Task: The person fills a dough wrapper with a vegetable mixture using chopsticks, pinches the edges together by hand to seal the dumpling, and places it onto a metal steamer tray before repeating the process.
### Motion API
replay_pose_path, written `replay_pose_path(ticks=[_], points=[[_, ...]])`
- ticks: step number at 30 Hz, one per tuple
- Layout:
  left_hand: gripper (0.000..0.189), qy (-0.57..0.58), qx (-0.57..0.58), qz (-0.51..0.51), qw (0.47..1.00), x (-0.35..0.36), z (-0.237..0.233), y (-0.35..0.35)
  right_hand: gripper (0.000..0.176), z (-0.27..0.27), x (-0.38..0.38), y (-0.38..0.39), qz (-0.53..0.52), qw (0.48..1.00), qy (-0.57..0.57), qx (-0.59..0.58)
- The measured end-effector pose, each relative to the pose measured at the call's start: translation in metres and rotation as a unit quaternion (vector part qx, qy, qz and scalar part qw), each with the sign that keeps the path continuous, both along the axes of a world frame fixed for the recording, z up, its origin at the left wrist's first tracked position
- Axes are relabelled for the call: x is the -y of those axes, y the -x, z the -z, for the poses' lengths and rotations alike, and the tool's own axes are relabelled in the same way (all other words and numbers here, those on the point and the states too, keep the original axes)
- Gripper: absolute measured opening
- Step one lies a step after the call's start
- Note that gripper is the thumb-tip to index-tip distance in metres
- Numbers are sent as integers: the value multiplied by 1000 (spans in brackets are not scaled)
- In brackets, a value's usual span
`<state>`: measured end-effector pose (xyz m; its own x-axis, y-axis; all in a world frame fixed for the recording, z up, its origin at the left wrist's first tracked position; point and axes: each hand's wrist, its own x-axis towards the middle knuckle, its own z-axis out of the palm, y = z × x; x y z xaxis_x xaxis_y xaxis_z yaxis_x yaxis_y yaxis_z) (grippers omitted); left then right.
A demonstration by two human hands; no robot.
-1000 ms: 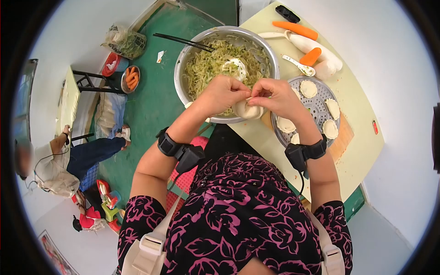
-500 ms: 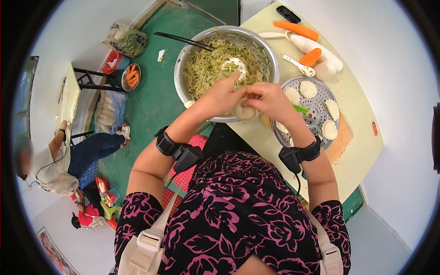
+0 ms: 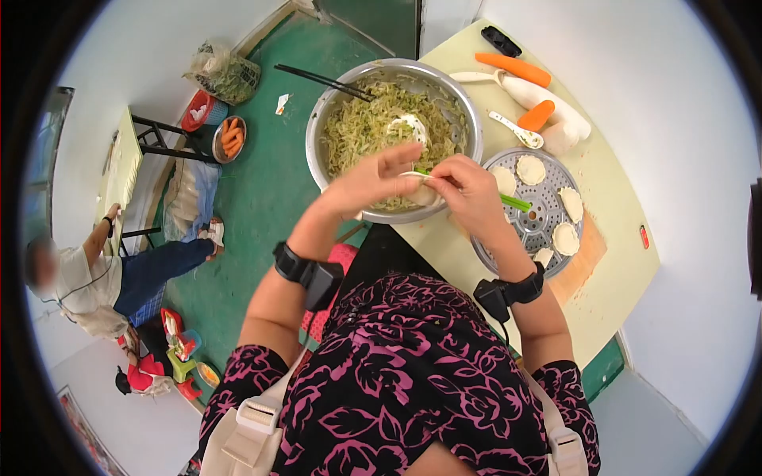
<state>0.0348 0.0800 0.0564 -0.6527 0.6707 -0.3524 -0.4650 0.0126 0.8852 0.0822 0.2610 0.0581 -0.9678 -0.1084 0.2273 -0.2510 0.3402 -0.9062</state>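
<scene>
Over the near rim of a metal bowl of shredded filling, my two hands hold one dumpling. My left hand supports its left side, fingers raised and thumb against the dough. My right hand pinches the dough edge at the right, and a green stick-like handle shows beside it. Chopsticks lean on the bowl's far left rim, and a white dish sits in the filling. To the right, a perforated steamer tray carries several pleated dumplings.
Carrots, white radishes, a spoon and a black object lie on the table. A wooden board is under the tray. Two people are at the left, one beside another table.
My left fingers have lifted and spread from the dumpling, while my right hand keeps pinching its edge. The whole view has shifted slightly.
</scene>
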Motion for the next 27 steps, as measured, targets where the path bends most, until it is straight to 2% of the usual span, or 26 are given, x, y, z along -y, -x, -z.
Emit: replay_pose_path(ticks=[1, 2, 6, 11, 14, 17, 20, 26, 27], points=[[54, -55, -38, 10, 998, 0, 5, -6, 9, 0, 0, -1, 18, 998, 59, 32], [50, -93, 30, -37, 995, -5, 9, -13, 10, 2, -1, -1, 35, 990, 118, 64], [33, -78, 25, -170, 982, -23, 7, -25, 11, 13, 2, -3, 87, 979, 167, 79], [43, -17, -35, -171, 985, -23, 1, -23, 13, 9, 3, -1, 141, 973, 174, 54], [49, 3, -43, -152, 987, -21, 1, -22, 14, -3, -1, -3, 72, 992, 89, 48], [49, 4, -40, -142, 989, -21, 1, -22, 13, 7, -3, -3, 73, 996, 14, 40], [48, -32, -17, -161, 986, -22, 0, -25, 14, 10, 5, -4, 145, 986, 45, 63], [36, -79, 51, -171, 981, -20, 8, -28, 22, 9, 8, -7, 165, 930, 256, 205], [34, -80, 52, -176, 980, -20, 10, -29, 22, 8, 9, -9, 163, 937, 231, 204]])
